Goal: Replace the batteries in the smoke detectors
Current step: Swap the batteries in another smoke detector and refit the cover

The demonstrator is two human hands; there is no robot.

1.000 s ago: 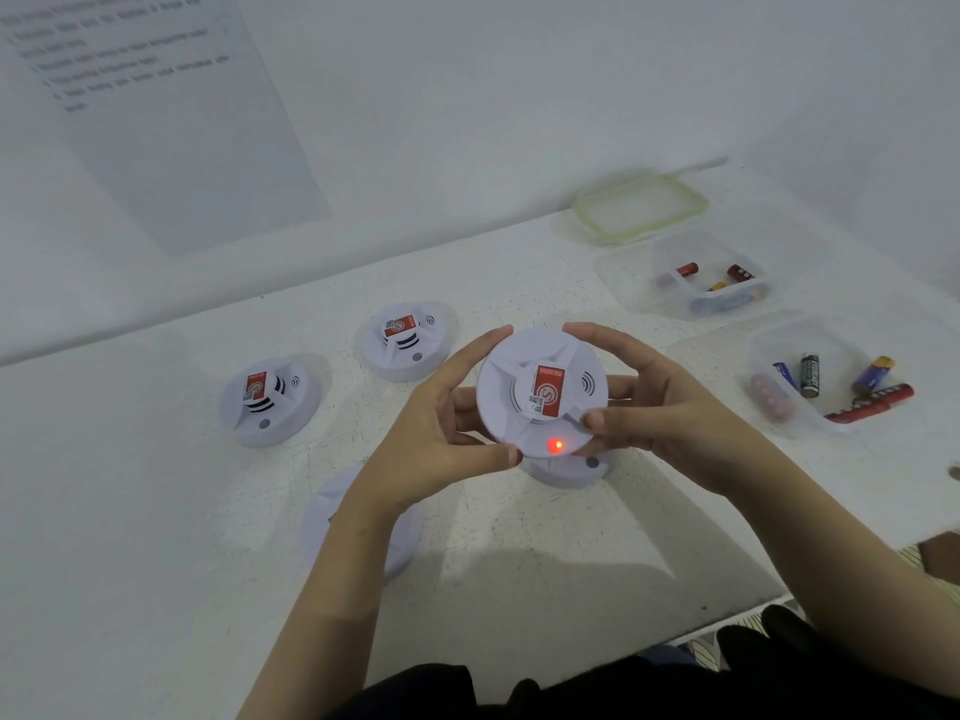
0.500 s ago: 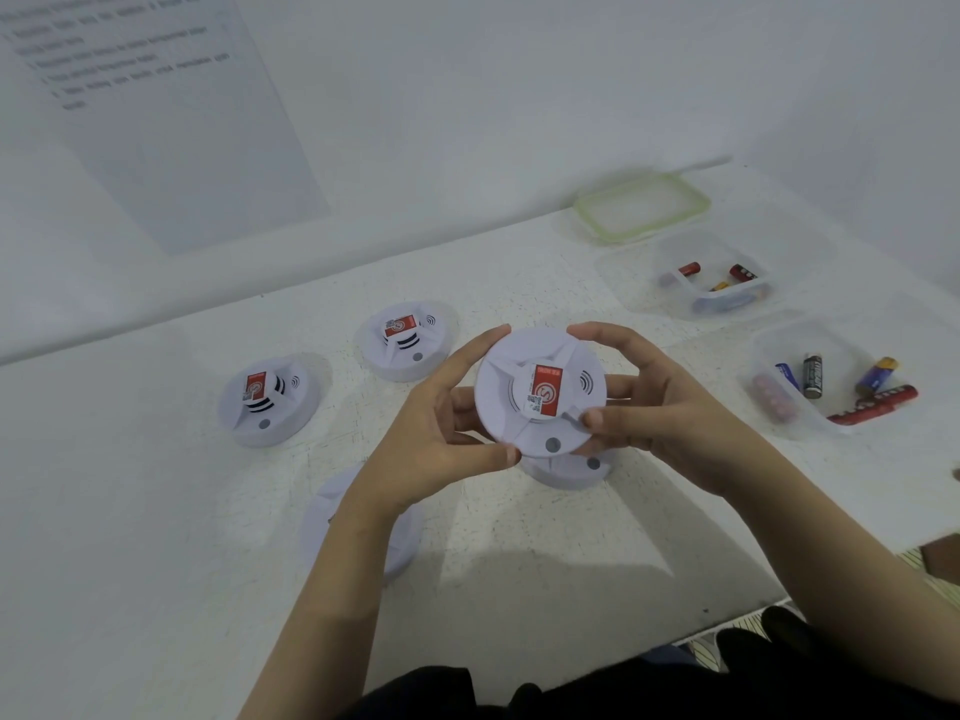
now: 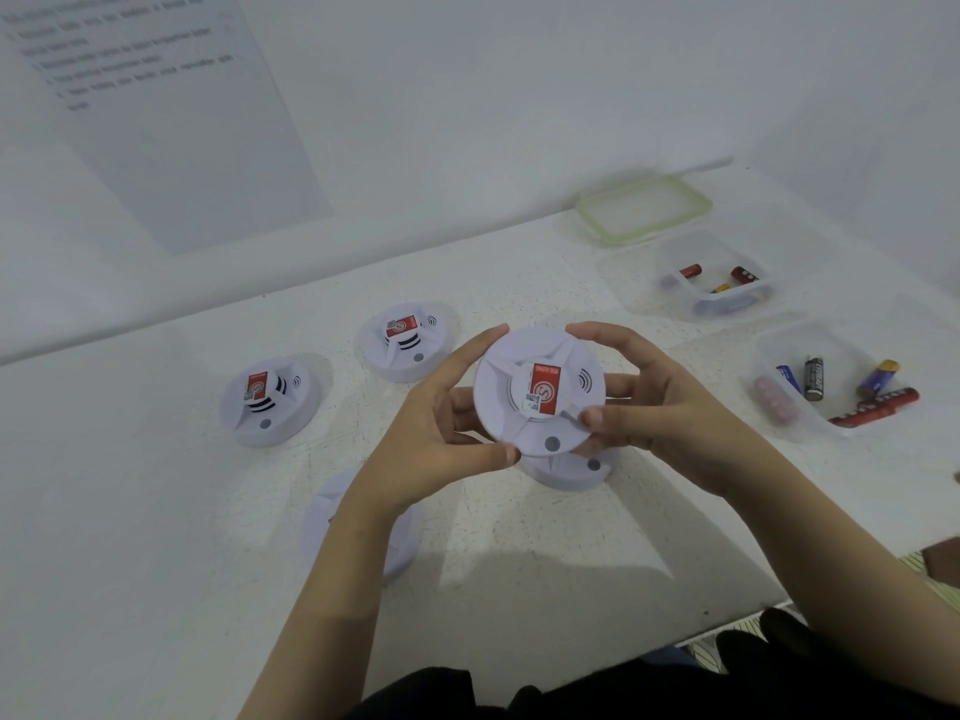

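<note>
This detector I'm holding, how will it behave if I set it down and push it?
Likely stiff: the detector shows no flex where the left hand and right hand pinch its rim. Its smooth shell looks somewhat slippery. Being flat and wide, it should probably slide rather than tip or roll.

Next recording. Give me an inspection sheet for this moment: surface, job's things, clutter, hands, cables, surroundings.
Surface: white speckled table.
Job's things: held smoke detector, raised above the table, red label facing the camera. Four more lie on the table: left detector, rear detector, detector under the held one, detector behind the left forearm. Loose batteries lie in the near tub and the far tub.
Clutter: green-rimmed lid by the wall.
Hands: left hand and right hand both grip the held detector's rim.
Cables: nothing seen.
Surroundings: white wall with a printed sheet, text unreadable.
</note>
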